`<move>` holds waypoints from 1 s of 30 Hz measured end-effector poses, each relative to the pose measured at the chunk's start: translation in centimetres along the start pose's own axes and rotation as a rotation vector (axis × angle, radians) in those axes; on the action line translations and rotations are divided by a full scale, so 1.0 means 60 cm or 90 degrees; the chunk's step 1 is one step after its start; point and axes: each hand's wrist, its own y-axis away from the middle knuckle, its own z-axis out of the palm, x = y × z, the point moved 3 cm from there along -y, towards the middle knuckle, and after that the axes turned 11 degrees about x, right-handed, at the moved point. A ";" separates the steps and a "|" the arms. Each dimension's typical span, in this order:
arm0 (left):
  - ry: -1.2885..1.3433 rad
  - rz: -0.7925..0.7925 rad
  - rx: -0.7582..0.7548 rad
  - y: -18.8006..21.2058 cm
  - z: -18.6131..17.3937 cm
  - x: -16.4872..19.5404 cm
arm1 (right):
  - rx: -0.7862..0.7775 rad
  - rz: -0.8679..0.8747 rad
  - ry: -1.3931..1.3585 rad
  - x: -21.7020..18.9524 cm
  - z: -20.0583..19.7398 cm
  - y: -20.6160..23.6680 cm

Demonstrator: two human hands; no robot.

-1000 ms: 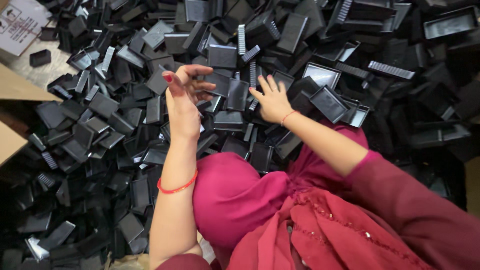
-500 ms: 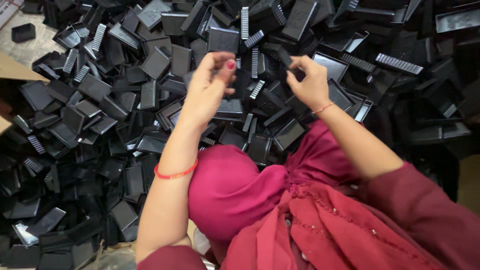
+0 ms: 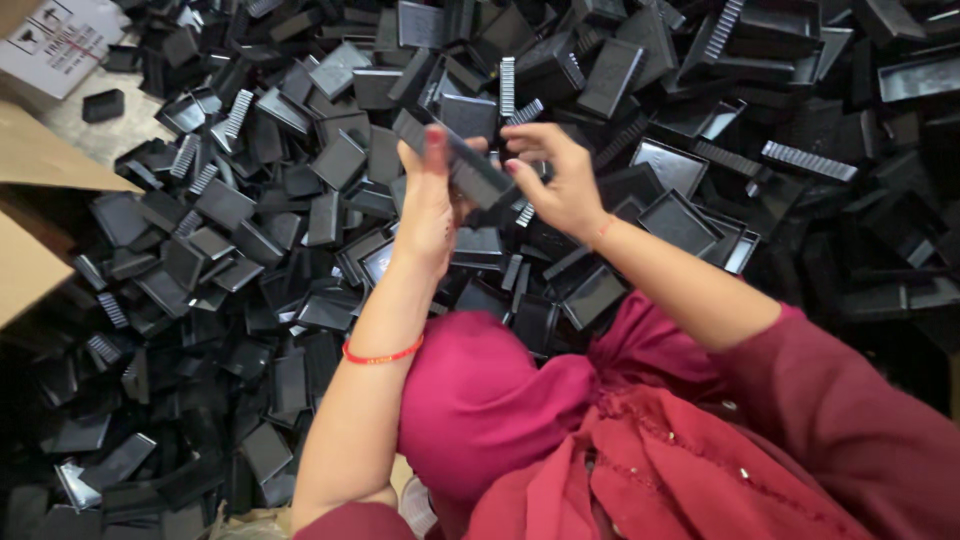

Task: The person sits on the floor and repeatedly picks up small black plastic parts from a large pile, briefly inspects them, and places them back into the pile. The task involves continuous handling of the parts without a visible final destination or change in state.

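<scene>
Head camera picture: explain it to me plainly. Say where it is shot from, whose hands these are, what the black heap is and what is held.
There is no machine here. The picture comes from one camera worn on a person's head, looking down at that person's own two bare hands. The left hand, with a red thread band on its wrist, and the right hand together hold a flat black rectangular plastic piece. Under them lies a big heap of similar black plastic trays and ribbed strips. Brown cardboard flaps show at the left edge. The dark red cloth at the bottom is the person's clothing.
</scene>
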 end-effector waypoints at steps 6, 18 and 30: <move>0.097 -0.040 -0.038 -0.001 -0.026 -0.005 | -0.262 -0.336 0.506 0.178 0.134 -0.020; -0.063 -0.003 0.010 -0.001 0.010 0.011 | 0.109 -0.081 0.310 0.098 -0.040 -0.044; 0.009 -0.033 -0.155 0.006 0.097 -0.017 | -0.155 -0.010 -0.251 -0.158 -0.127 0.040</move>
